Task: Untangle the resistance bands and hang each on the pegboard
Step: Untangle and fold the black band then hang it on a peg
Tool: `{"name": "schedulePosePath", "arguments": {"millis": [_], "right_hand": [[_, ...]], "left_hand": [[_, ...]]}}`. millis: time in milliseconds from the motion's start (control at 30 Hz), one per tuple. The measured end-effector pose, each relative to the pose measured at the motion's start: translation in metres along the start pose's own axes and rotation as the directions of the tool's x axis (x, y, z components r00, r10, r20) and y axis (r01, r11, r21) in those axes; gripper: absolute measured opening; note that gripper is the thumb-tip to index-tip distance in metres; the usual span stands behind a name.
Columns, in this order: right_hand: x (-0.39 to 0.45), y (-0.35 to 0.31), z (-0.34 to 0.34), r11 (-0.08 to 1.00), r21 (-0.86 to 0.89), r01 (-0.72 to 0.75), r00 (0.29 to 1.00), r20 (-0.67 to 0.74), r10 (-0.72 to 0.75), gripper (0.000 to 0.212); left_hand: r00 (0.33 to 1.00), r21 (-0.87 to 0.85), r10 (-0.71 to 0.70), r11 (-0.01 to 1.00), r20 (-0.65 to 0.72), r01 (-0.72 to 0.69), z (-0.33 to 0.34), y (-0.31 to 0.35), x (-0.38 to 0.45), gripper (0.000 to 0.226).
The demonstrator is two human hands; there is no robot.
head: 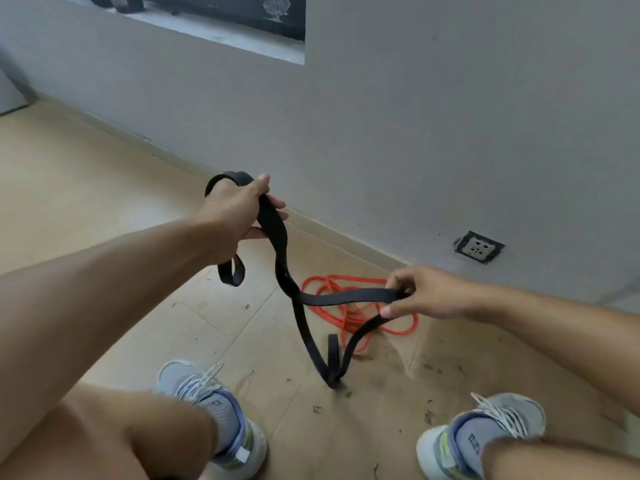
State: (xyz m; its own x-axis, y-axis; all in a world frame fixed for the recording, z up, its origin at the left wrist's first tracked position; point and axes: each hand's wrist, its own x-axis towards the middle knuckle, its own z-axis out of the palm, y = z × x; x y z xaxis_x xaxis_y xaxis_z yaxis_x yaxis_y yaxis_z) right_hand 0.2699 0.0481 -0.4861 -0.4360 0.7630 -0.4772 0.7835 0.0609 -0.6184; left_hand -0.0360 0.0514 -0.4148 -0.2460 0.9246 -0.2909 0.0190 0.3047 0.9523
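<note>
Above floor, both hands (239,213) (429,294) grip black band (282,271); red band (349,310) below.

A pale grey wall (450,116) runs diagonally from far left to near right, meeting the floor along a low beige skirting board (346,233). The floor (86,174) is laid with large light tan tiles, their thin joints showing; the near right part is scuffed and scattered with small dark flecks of dirt (429,368). Low on the wall at the right sits a white socket plate (479,247) in a dark frame. At the far top a dark panel with a pale lower edge (221,19) is set into the wall. The light is soft and even.
</note>
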Motion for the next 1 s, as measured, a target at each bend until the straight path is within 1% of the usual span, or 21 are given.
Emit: {"name": "schedulePosePath", "arguments": {"millis": [33,67,100,133,167,200,267,333,400,467,500,600,667,733,800,833,867,933,967,1000], "right_hand": [[-0.003,0.002,0.001,0.986,-0.168,-0.014,0.985,0.167,0.043,0.034],[-0.006,0.002,0.004,0.948,-0.317,-0.010,0.948,0.300,0.111,0.050],[-0.010,-0.002,0.008,0.897,-0.442,0.003,0.909,0.376,0.182,0.063],[-0.012,-0.007,0.013,0.858,-0.513,0.019,0.891,0.398,0.218,0.073],[-0.012,-0.012,0.017,0.854,-0.519,0.040,0.902,0.387,0.193,0.077],[-0.010,-0.016,0.021,0.882,-0.466,0.066,0.932,0.345,0.113,0.080],[-0.006,-0.025,0.026,0.956,-0.280,0.093,0.981,0.190,-0.040,0.087],[-0.003,-0.035,0.028,0.990,-0.096,0.106,0.994,0.042,-0.102,0.096],[-0.003,-0.047,0.028,0.992,0.002,0.124,0.992,-0.035,-0.124,0.100],[-0.007,-0.058,0.029,0.987,0.048,0.154,0.988,-0.034,-0.153,0.095],[-0.009,-0.062,0.029,0.983,0.066,0.173,0.985,-0.025,-0.171,0.088],[-0.012,-0.069,0.033,0.966,0.137,0.218,0.976,-0.045,-0.214,0.054],[-0.013,-0.072,0.036,0.934,0.274,0.229,0.973,-0.084,-0.214,0.036],[-0.011,-0.071,0.039,0.900,0.371,0.230,0.973,-0.118,-0.200,0.028],[-0.012,-0.071,0.042,0.896,0.364,0.256,0.965,-0.144,-0.218,0.020],[-0.012,-0.071,0.044,0.904,0.325,0.278,0.959,-0.154,-0.239,0.019],[-0.012,-0.072,0.048,0.919,0.275,0.283,0.956,-0.157,-0.248,0.021],[-0.014,-0.074,0.055,0.946,0.167,0.277,0.954,-0.169,-0.249,0.025],[-0.015,-0.077,0.058,0.957,0.109,0.270,0.954,-0.166,-0.251,0.027],[-0.017,-0.080,0.061,0.962,0.048,0.269,0.956,-0.136,-0.261,0.029]], "left_hand": [[1.000,-0.027,0.002,1.000,0.005,-0.002,0.000,0.001,0.000,0.033],[1.000,-0.050,0.003,0.999,0.009,-0.003,0.000,0.002,-0.001,0.031],[1.000,-0.060,0.003,0.998,0.014,-0.002,0.000,0.002,-0.002,0.030],[1.000,-0.060,-0.001,0.998,0.026,0.003,0.001,0.003,-0.005,0.029],[0.999,-0.060,-0.007,0.998,0.050,0.010,0.003,0.003,-0.008,0.029],[0.996,-0.063,-0.014,0.998,0.083,0.019,0.004,0.003,-0.011,0.031],[0.987,-0.063,-0.021,0.998,0.160,0.031,0.008,0.002,-0.018,0.034],[0.975,-0.057,-0.017,0.998,0.222,0.031,0.014,0.003,-0.024,0.036],[0.964,-0.072,-0.013,0.997,0.267,0.034,0.022,0.003,-0.031,0.034],[0.956,-0.102,-0.009,0.994,0.292,0.041,0.029,0.004,-0.038,0.032],[0.953,-0.112,-0.006,0.993,0.302,0.041,0.032,0.005,-0.041,0.032],[0.942,-0.111,0.000,0.993,0.335,0.039,0.035,0.007,-0.048,0.032],[0.941,-0.095,0.007,0.995,0.337,0.026,0.035,0.007,-0.050,0.032],[0.943,-0.078,0.023,0.997,0.332,0.003,0.036,0.006,-0.051,0.031],[0.941,-0.085,0.006,0.996,0.337,0.024,0.035,0.006,-0.049,0.035],[0.936,-0.103,-0.041,0.991,0.350,0.082,0.034,0.007,-0.046,0.039],[0.921,-0.111,-0.120,0.979,0.370,0.172,0.031,0.007,-0.043,0.043],[0.857,-0.084,-0.308,0.924,0.412,0.372,0.024,0.007,-0.035,0.051],[0.829,-0.063,-0.377,0.896,0.413,0.439,0.021,0.005,-0.031,0.054],[0.812,-0.042,-0.418,0.879,0.408,0.474,0.018,0.003,-0.026,0.054]]}}
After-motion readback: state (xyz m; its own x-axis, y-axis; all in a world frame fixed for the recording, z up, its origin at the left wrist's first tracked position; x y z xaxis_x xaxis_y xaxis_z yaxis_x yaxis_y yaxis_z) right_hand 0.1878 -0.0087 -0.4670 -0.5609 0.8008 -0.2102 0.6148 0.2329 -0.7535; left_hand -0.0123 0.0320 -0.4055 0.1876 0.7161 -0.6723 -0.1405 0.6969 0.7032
